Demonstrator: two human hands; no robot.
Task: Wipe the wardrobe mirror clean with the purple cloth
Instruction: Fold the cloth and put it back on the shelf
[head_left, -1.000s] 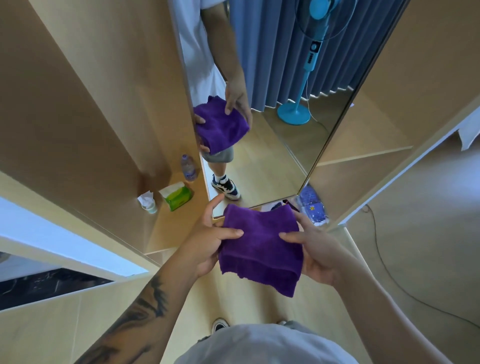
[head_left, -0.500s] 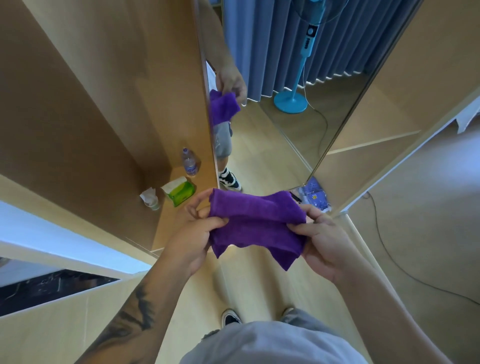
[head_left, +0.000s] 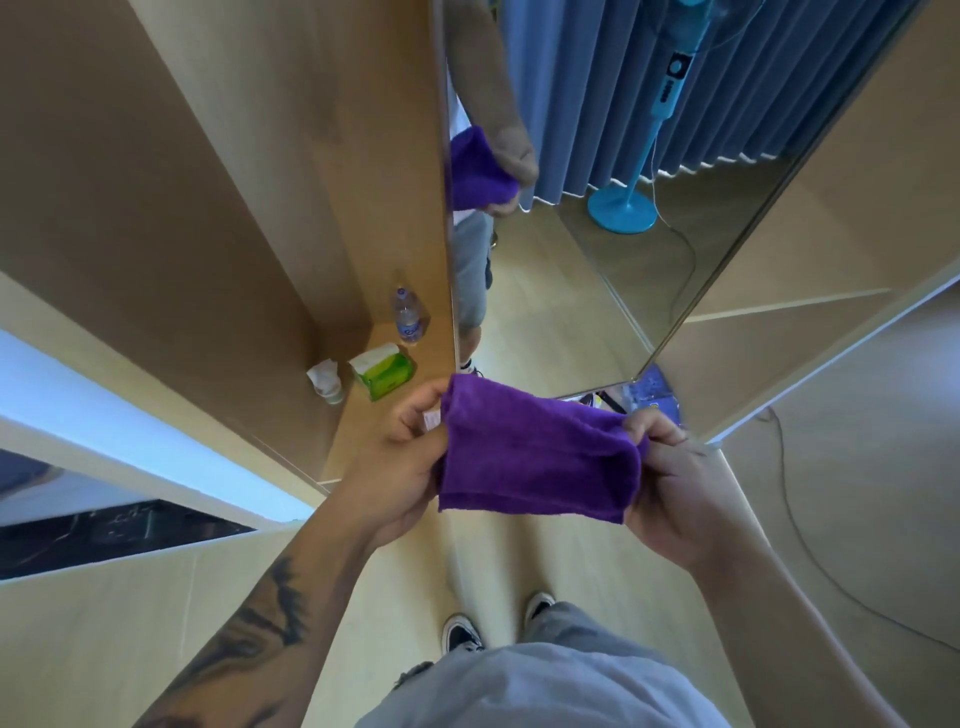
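- Cloth (head_left: 540, 449) at frame centre, folded, long axis left to right, pinched at either end by left hand (head_left: 402, 457) and right hand (head_left: 670, 478).
- Mirror (head_left: 597, 208) rises just beyond, upper centre; neither hand clearly nearer.

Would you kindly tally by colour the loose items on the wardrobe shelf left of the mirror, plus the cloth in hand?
Purple: 1, the purple cloth, held by the left hand and right hand.
Green: 1, the tissue pack.
Clear: 1, the water bottle.
White: 1, the crumpled tissue.
Total: 4
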